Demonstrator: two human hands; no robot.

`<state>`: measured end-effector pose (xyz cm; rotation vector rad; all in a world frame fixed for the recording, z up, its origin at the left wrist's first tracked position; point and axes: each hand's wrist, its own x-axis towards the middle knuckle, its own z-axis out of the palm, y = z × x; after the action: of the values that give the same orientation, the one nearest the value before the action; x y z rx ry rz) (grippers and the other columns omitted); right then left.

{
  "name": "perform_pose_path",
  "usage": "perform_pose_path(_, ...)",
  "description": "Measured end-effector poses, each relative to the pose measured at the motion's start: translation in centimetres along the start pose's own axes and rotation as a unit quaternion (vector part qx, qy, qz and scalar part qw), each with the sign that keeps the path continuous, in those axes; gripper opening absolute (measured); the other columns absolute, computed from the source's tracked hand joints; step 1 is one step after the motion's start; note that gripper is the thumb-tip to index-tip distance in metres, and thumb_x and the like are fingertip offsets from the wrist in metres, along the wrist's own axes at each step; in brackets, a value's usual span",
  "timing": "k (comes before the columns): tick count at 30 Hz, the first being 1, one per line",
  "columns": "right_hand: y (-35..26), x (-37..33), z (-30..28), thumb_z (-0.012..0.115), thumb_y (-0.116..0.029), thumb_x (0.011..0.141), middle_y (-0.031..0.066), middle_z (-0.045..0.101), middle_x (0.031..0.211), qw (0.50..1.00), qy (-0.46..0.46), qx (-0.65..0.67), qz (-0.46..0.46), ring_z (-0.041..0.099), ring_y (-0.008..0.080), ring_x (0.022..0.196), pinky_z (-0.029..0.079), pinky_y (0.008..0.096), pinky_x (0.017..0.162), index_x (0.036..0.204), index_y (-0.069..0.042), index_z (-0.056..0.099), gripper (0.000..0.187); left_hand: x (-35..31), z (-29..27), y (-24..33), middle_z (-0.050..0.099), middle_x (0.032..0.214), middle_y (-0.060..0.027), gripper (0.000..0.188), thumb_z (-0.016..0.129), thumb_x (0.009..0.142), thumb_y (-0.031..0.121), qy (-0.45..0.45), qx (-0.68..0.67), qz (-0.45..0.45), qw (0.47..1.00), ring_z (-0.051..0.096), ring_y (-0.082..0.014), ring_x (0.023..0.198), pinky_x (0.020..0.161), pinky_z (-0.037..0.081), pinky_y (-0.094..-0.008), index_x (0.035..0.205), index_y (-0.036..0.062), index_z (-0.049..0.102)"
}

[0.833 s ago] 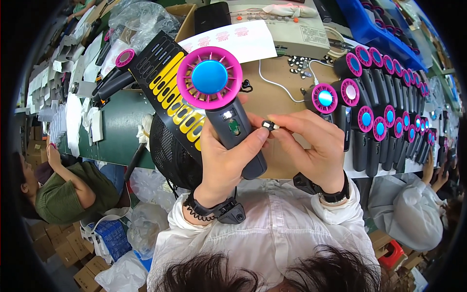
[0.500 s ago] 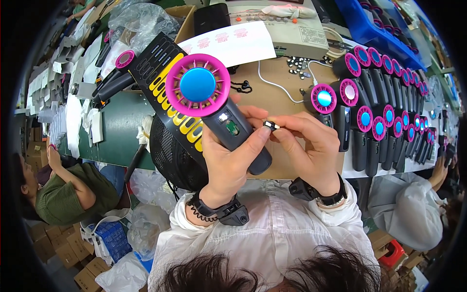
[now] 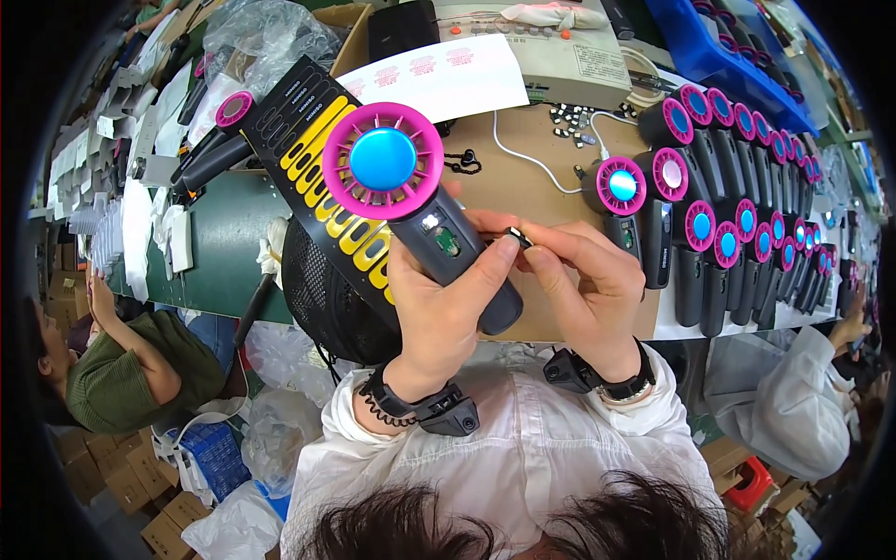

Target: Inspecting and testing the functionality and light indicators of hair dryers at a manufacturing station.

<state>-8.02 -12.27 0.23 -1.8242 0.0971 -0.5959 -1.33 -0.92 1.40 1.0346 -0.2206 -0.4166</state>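
A handheld fan (image 3: 384, 161) with a pink slotted rim, a blue centre and a dark grey handle lies in my left hand (image 3: 439, 303), which is wrapped round the handle. On the handle an opening shows a green circuit board (image 3: 446, 241). Beside the handle, a small black part (image 3: 518, 237) with a pale face is pinched by my right hand (image 3: 593, 280). My left thumb tip touches or nearly touches that part. Under the fan lies a black sheet (image 3: 313, 159) of yellow and black stickers.
Rows of similar fans (image 3: 727, 245) stand on the right, one joined to a white cable (image 3: 527, 161). Small black parts (image 3: 573, 121) lie scattered behind my hands, near a beige box (image 3: 569, 65) and a printed white sheet (image 3: 448, 79). A black mesh bag (image 3: 322, 289) sits left. Co-workers (image 3: 140, 359) are on both sides.
The small black part has turned between my fingers, showing less of its pale face. My right hand has shifted slightly left; the fan has barely moved.
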Motion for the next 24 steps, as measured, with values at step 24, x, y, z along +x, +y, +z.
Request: perform_pose_path(24,-1.0,0.2,-4.3,0.065,0.008,0.066,0.0112,0.061,0.075,0.977,-0.024,-0.182,-0.111,0.059,0.0188,0.065,0.046,0.0250,0.054,0.080,0.002,0.062,0.016,-0.2,1.1,0.5,0.060,0.091,-0.0113,0.052,0.063,0.074,-0.005,-0.013,-0.046,-0.181,0.982,0.059,-0.0151,0.082,0.075,0.047,-0.0278,0.119,0.0018,0.037)
